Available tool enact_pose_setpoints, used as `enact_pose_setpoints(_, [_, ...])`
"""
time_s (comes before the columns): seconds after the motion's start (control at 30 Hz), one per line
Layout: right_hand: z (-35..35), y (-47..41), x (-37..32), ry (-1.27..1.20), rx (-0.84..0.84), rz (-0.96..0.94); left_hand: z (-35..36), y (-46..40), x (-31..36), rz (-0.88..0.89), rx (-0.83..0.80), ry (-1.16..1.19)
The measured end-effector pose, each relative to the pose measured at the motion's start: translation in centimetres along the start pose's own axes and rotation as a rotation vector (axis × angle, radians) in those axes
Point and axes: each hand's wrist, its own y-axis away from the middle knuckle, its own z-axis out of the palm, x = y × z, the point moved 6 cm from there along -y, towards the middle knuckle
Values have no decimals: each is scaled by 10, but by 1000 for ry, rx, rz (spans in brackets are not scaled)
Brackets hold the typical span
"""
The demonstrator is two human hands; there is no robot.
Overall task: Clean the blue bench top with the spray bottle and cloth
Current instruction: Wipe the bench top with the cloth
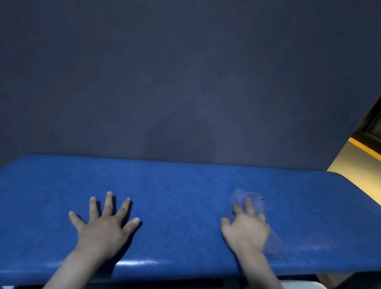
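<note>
Fingers [250,205] spread, pressing cloth [253,220] | left hand [104,227] splayed flat | bench top [179,190] runs left-right

Cloth [253,200] partly under right hand [245,231]

Two hands [104,225], one cloth [249,199], one bench [180,186]

Blue bench top [179,190], bluish cloth [249,199] lying right of centre, two spread hands pressing on it
</note>
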Motion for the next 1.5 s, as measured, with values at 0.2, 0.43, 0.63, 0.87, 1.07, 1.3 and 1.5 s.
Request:
enact_pose_setpoints(0.2, [15, 96, -153, -79, 39, -402, 5, -14, -9, 36, -49, -11])
enact_pose_setpoints(0.43, [6, 77, -151, -117, 99, -554, -8, -9, -52, -8, -5, -29])
enact_pose_setpoints(0.63, [3, -25, -68, -38, 33, -29, -20, -7, -82, -57, 28, -5])
enact_pose_setpoints(0.87, [32, 87, -282, -111, 5, -695, -24, -9, -103, -70, 25, 24])
enact_pose_setpoints(1.07, [26, 64, -258, -158, 57, -740, -33, -13, -138, -149, -5, 32])
enact_pose_setpoints(1.3, [22, -58, -168, -49, 42, -72, -22, -18, -143, -110, -68, -9])
enact_pose_setpoints(1.5, [47, -13, -351, -104, -6, -615, -20, -21, -147, -84, -70, 7])
